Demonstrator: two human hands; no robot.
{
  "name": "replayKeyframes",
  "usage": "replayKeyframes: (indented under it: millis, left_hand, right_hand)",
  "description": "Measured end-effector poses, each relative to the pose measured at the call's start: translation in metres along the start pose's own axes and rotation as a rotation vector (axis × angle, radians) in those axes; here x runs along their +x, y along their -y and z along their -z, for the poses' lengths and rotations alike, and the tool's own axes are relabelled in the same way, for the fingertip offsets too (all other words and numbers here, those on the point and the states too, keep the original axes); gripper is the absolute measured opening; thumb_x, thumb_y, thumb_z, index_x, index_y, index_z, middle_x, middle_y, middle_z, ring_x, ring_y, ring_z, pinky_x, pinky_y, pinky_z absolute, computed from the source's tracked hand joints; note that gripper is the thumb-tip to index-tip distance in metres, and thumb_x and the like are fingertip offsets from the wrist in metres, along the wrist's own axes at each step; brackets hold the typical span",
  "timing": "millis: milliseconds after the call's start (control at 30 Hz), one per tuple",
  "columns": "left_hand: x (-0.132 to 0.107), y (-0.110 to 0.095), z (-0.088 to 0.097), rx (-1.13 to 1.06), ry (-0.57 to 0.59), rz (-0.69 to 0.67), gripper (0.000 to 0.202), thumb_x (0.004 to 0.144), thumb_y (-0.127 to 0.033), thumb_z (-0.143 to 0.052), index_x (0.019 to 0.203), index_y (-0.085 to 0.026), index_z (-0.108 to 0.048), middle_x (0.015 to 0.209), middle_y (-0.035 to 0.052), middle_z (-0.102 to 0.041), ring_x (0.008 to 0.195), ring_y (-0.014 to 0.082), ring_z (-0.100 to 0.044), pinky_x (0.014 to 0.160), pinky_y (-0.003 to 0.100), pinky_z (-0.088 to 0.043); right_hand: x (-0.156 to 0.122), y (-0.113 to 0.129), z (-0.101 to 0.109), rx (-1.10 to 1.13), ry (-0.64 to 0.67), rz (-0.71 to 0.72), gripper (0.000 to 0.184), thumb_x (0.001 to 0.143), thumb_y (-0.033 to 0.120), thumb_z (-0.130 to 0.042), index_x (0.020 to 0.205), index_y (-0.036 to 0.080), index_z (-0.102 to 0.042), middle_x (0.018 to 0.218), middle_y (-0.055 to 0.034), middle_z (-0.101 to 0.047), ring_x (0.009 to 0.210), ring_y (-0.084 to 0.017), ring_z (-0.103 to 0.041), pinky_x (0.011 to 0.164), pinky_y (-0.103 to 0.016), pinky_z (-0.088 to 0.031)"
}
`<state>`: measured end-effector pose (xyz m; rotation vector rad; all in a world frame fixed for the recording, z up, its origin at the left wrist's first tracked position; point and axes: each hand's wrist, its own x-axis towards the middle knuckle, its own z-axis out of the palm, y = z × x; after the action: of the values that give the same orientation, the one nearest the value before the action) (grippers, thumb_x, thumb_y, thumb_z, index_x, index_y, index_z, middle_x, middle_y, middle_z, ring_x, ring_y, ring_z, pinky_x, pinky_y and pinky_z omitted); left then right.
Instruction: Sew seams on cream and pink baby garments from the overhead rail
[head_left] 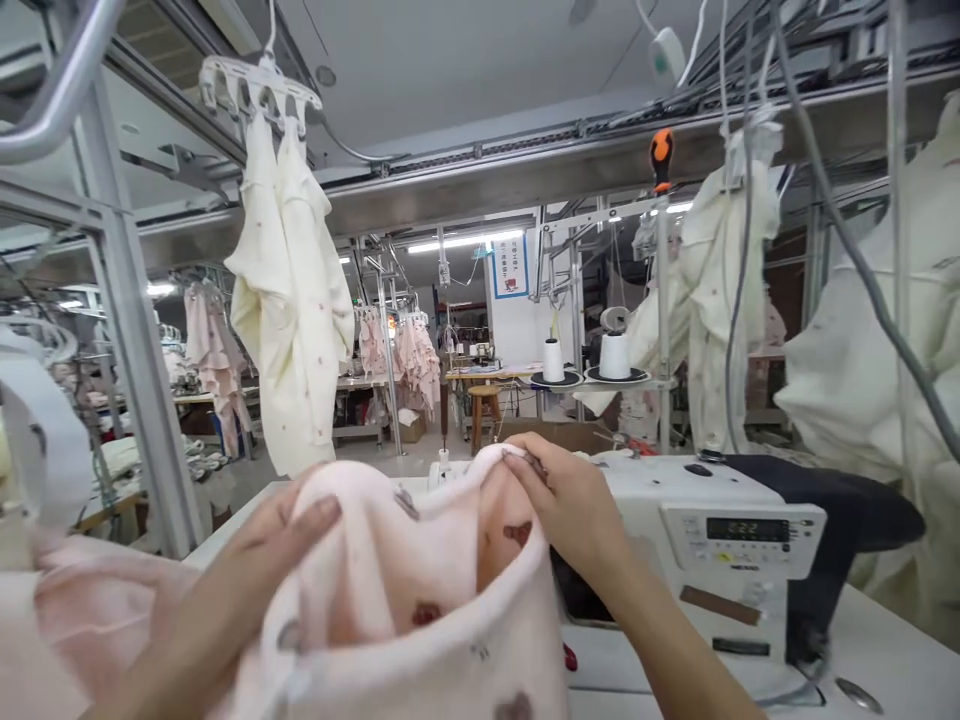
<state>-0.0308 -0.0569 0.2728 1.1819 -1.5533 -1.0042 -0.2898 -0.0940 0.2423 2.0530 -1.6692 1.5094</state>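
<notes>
Between my two hands is a pale pink garment [412, 600] with small brown printed figures, its opening spread toward me. My left hand [289, 535] is closed on the left side of the edge, the thumb lying over the cloth. With thumb and fingers, my right hand [559, 495] pinches the far right part of the edge. Just behind the cloth stands a white sewing machine [645, 480] with a lit display panel; the garment hides its needle area.
Cream garments [289, 290] hang from a clip hanger [259, 85] at upper left, and more hang at right. Two white thread cones [615, 355] stand behind the machine. An orange-handled screwdriver [661, 160] stands upright on the frame. Pink fabric [105, 600] lies at lower left.
</notes>
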Motion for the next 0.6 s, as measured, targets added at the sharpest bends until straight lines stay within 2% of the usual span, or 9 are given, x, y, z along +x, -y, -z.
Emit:
replayKeyframes:
  millis: [133,233,267,300,367,400,433,500,600]
  left_hand:
    - [0.034,0.001,0.021,-0.232,-0.068,0.067,0.056,0.07,-0.051,-0.061,0.118,-0.028,-0.045,0.083,-0.0012,-0.068,0.071,0.0191,-0.063,0.061,0.026,-0.05]
    - [0.042,-0.008,0.032,0.064,-0.012,-0.14,0.04,0.072,-0.049,-0.059,0.101,-0.022,-0.053,0.079,-0.0007,-0.065,0.069,0.0179,-0.061,0.06,0.024,-0.047]
    - [0.042,-0.015,0.03,0.229,0.015,-0.241,0.034,0.075,-0.048,-0.056,0.093,-0.02,-0.055,0.078,-0.0004,-0.064,0.07,0.0176,-0.059,0.06,0.023,-0.046]
    - [0.041,-0.024,0.026,0.394,0.055,-0.349,0.029,0.078,-0.047,-0.052,0.086,-0.019,-0.056,0.076,-0.0005,-0.063,0.07,0.0171,-0.058,0.06,0.023,-0.044]
    - [0.039,-0.045,0.009,0.65,0.142,-0.54,0.023,0.082,-0.041,-0.047,0.078,-0.019,-0.056,0.072,-0.0018,-0.06,0.066,0.0147,-0.055,0.059,0.021,-0.04]
    - [0.039,-0.054,0.0,0.726,0.164,-0.607,0.02,0.082,-0.036,-0.046,0.077,-0.02,-0.056,0.069,-0.0028,-0.058,0.063,0.0133,-0.053,0.057,0.021,-0.038]
    - [0.039,-0.06,-0.009,0.783,0.159,-0.648,0.015,0.081,-0.033,-0.047,0.077,-0.021,-0.055,0.066,-0.0038,-0.057,0.059,0.0123,-0.051,0.055,0.021,-0.036]
    - [0.042,-0.063,-0.02,0.909,0.071,-0.67,0.006,0.075,-0.022,-0.05,0.08,-0.021,-0.054,0.068,-0.0034,-0.057,0.061,0.0135,-0.051,0.055,0.022,-0.035]
    - [0.042,-0.041,-0.009,1.127,-0.086,-0.698,0.03,0.066,-0.006,-0.044,0.091,-0.021,-0.055,0.092,0.0036,-0.059,0.089,0.0226,-0.054,0.07,0.031,-0.039]
  right_hand:
    - [-0.006,-0.005,0.008,-0.157,0.021,-0.105,0.023,0.088,0.034,-0.036,0.078,0.023,-0.054,0.069,-0.0008,-0.059,0.065,-0.021,-0.053,0.056,-0.029,-0.032]
    - [-0.013,0.007,0.011,-0.244,0.133,-0.05,0.014,0.08,0.027,-0.045,0.077,0.023,-0.058,0.079,-0.0038,-0.06,0.074,-0.024,-0.054,0.061,-0.034,-0.037]
    - [-0.014,0.014,0.01,-0.175,0.166,0.01,0.017,0.078,0.026,-0.049,0.09,0.023,-0.06,0.093,-0.0056,-0.061,0.086,-0.026,-0.055,0.069,-0.036,-0.04]
    - [-0.014,0.023,0.008,-0.051,0.202,0.08,0.033,0.075,0.026,-0.055,0.108,0.024,-0.057,0.11,-0.0069,-0.057,0.1,-0.029,-0.052,0.079,-0.039,-0.04]
    - [-0.008,0.042,0.003,0.294,0.273,0.176,0.07,0.072,0.028,-0.062,0.136,0.028,-0.033,0.136,-0.005,-0.04,0.119,-0.029,-0.04,0.092,-0.04,-0.037]
    - [-0.002,0.05,0.001,0.457,0.304,0.199,0.074,0.073,0.029,-0.062,0.139,0.029,-0.026,0.138,-0.0037,-0.038,0.12,-0.027,-0.04,0.093,-0.038,-0.038]
    - [0.006,0.056,-0.001,0.578,0.317,0.214,0.066,0.076,0.028,-0.06,0.136,0.029,-0.032,0.135,-0.0025,-0.043,0.117,-0.026,-0.044,0.09,-0.036,-0.04]
    - [0.024,0.062,0.002,0.598,0.209,0.215,0.04,0.076,0.017,-0.05,0.115,0.026,-0.054,0.111,0.0001,-0.061,0.099,-0.022,-0.055,0.081,-0.032,-0.043]
    - [0.042,0.06,0.018,0.106,-0.093,0.186,0.037,0.065,0.004,-0.043,0.088,0.023,-0.064,0.082,0.0014,-0.066,0.078,-0.021,-0.058,0.066,-0.03,-0.038]
